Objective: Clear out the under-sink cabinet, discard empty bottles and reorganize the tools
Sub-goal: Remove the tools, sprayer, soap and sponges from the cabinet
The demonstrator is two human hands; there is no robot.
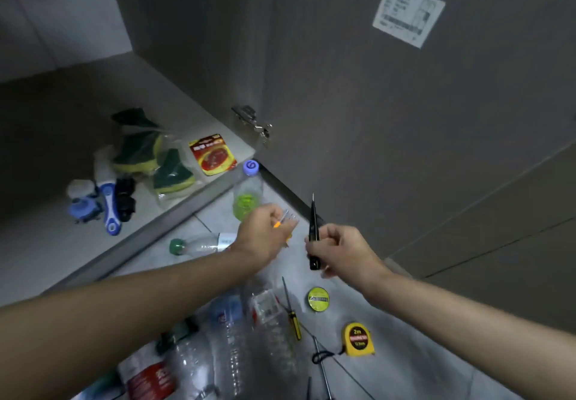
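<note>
My left hand grips a few small screwdrivers with orange handles, their metal tips pointing up and right. My right hand holds a black-handled pointed tool upright, tip up. Both hands hover over the tiled floor in front of the open cabinet. On the floor lie a yellow-and-black screwdriver, a yellow tape measure, a green tape roll and several clear plastic bottles. One bottle with a purple cap stands by the cabinet corner; another with a green cap lies flat.
Inside the cabinet sit green-yellow sponges, a red packet, a blue-white brush and a black object. The open cabinet door with a paper label stands right of my hands, hinge at its edge.
</note>
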